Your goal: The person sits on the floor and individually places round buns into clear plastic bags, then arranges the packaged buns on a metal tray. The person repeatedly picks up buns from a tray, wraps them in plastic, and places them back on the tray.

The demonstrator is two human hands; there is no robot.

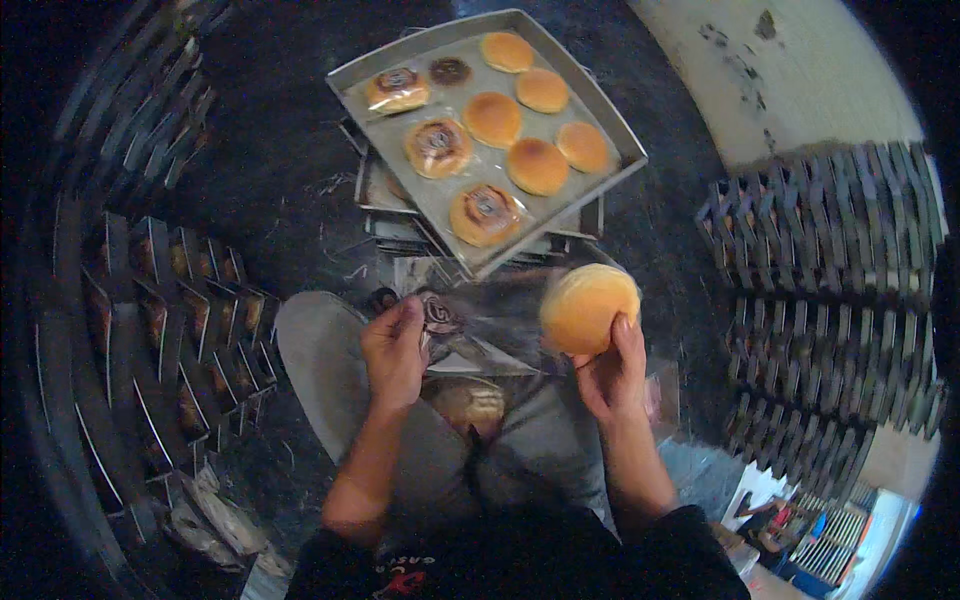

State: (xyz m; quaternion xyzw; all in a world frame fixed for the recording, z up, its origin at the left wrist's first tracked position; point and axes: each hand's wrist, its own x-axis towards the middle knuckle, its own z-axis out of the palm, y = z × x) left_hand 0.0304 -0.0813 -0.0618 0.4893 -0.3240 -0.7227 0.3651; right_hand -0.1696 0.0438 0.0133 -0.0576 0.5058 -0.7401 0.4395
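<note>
My left hand (395, 352) pinches the edge of a clear printed plastic bag (442, 311). To the right, my right hand (611, 360) grips a round golden bun (589, 309), with the thumb on its near side. Beyond both hands a metal baking tray (491, 274) lies tilted, holding several plain buns (537, 166) at its right. Buns in clear printed bags (486, 215) lie at its left and near corner. A dark round patch (450, 71) shows near the tray's far side. The left bag's lower part is blurred.
More metal trays (367, 187) are stacked under the top one. Tall racks or stacks of trays stand at the left (157, 315) and right (817, 217). Plastic wrapping (217, 517) lies at lower left. People (787, 525) are visible far off at lower right.
</note>
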